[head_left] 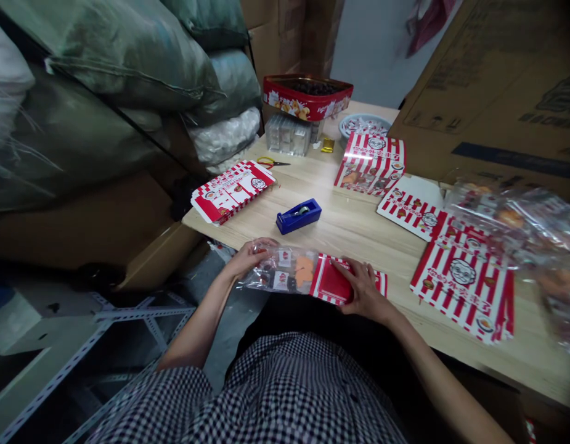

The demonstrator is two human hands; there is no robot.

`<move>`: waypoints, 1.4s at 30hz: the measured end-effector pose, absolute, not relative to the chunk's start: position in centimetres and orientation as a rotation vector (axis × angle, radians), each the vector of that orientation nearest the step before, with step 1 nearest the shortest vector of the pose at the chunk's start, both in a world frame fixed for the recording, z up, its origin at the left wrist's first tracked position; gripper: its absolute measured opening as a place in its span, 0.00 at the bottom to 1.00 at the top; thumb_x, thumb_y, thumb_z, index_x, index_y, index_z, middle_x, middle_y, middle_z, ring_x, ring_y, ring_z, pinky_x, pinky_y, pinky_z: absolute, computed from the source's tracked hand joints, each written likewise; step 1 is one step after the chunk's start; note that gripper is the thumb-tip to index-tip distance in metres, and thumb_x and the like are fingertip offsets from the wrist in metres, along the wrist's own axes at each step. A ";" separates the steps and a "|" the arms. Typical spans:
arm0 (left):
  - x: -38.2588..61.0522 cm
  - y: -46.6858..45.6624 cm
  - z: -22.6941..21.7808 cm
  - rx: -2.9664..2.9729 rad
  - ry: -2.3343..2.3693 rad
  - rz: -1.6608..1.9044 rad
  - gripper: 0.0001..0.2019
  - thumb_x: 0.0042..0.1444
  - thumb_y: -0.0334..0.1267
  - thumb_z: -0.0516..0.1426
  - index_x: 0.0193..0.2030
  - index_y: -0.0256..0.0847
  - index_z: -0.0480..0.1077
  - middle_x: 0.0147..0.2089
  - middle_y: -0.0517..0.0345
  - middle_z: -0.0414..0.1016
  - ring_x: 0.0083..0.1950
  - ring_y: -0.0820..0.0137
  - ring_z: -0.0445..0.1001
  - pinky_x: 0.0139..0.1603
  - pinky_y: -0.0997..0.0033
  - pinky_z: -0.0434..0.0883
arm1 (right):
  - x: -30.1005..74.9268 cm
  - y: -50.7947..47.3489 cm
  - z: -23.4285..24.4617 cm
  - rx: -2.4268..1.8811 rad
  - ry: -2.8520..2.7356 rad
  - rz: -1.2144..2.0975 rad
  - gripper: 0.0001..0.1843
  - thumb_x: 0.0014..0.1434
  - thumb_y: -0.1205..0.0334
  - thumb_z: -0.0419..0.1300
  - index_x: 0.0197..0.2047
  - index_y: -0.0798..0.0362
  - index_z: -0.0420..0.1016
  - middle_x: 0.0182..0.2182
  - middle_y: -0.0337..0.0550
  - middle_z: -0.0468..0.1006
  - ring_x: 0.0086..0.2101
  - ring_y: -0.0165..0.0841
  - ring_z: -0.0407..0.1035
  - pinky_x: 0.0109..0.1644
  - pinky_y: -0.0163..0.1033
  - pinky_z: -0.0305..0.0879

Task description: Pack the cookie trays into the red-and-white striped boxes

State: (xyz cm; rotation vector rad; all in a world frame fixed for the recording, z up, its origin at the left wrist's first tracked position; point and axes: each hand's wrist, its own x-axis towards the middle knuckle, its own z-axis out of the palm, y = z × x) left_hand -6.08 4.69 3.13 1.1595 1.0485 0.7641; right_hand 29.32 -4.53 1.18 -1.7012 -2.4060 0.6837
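At the near edge of the pale wooden worktop (pixel 358 231), the left hand (pixel 246 256) grips a clear packet (pixel 282 271); the right hand (pixel 365 293), fingers curled, clasps the striped box (pixel 331 282) touching it. 1 blue tape dispenser (pixel 298 216) sits mid-worktop; sacks (pixel 127 68) are stacked beyond the left edge.

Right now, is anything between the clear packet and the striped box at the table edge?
Nothing visible. The clear packet, in the left hand, meets the striped box held by the right hand; the tape dispenser lies farther back.
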 end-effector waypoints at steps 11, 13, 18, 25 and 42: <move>-4.7 9.3 4.1 1.197 0.955 0.517 0.17 0.39 0.38 0.71 0.38 0.35 0.79 0.31 0.53 0.81 0.30 0.68 0.77 0.29 0.75 0.71 | 28.9 -4.7 1.8 -1.720 -2.395 0.687 0.58 0.41 0.54 0.70 0.74 0.45 0.50 0.69 0.59 0.51 0.69 0.56 0.45 0.69 0.68 0.28; -4.6 9.4 3.9 1.196 0.944 0.505 0.17 0.38 0.38 0.71 0.38 0.35 0.80 0.30 0.53 0.81 0.29 0.68 0.77 0.29 0.75 0.70 | 28.8 -4.6 1.8 -1.733 -2.401 0.680 0.59 0.41 0.54 0.70 0.74 0.45 0.50 0.69 0.59 0.51 0.69 0.57 0.45 0.69 0.68 0.28; -2.0 9.0 2.9 1.185 0.935 0.493 0.18 0.37 0.38 0.72 0.37 0.35 0.79 0.30 0.53 0.80 0.28 0.68 0.76 0.28 0.74 0.69 | 28.7 -4.7 1.3 -1.672 -2.473 0.673 0.59 0.40 0.53 0.70 0.74 0.46 0.51 0.69 0.60 0.51 0.69 0.57 0.44 0.69 0.68 0.26; 1.3 6.4 0.7 1.162 1.086 0.709 0.23 0.45 0.47 0.69 0.44 0.36 0.74 0.34 0.55 0.79 0.30 0.69 0.76 0.32 0.72 0.70 | 29.3 -4.8 0.8 -1.748 -2.358 0.608 0.58 0.42 0.51 0.69 0.74 0.44 0.50 0.69 0.58 0.51 0.68 0.58 0.46 0.68 0.69 0.30; 4.6 1.5 6.0 1.676 1.127 0.763 0.15 0.63 0.42 0.55 0.49 0.43 0.81 0.49 0.50 0.82 0.49 0.58 0.78 0.51 0.64 0.71 | 26.3 -5.3 2.4 -1.693 -2.137 0.462 0.62 0.44 0.53 0.70 0.75 0.37 0.40 0.67 0.54 0.49 0.66 0.59 0.48 0.69 0.70 0.32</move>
